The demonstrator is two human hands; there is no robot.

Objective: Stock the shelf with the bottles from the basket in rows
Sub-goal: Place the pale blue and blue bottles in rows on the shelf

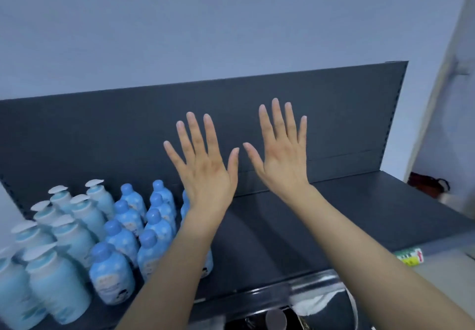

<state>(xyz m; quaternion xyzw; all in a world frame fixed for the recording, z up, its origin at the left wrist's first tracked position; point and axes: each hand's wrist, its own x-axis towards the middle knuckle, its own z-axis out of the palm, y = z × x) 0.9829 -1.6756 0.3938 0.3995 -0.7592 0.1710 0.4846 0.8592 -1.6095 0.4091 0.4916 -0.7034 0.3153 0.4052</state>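
Observation:
Both my hands are raised in front of the dark grey shelf [295, 227], fingers spread straight, holding nothing. My left hand [205, 170] is just right of the bottle rows; my right hand [280, 160] is beside it, in front of the shelf's back panel. On the left part of the shelf stand rows of light-blue bottles with white flip caps [74, 232] and rows of blue round-capped bottles [113, 273]. My left forearm hides part of the rightmost bottle row. The basket is barely seen at the bottom edge [270, 319].
The shelf's upright back panel [334, 114] runs behind my hands. A yellow-green price tag [411, 256] sits on the shelf's front rail at right. A white cloth or bag [323, 304] lies below the shelf edge. A dark red object [424, 183] lies beyond the right end.

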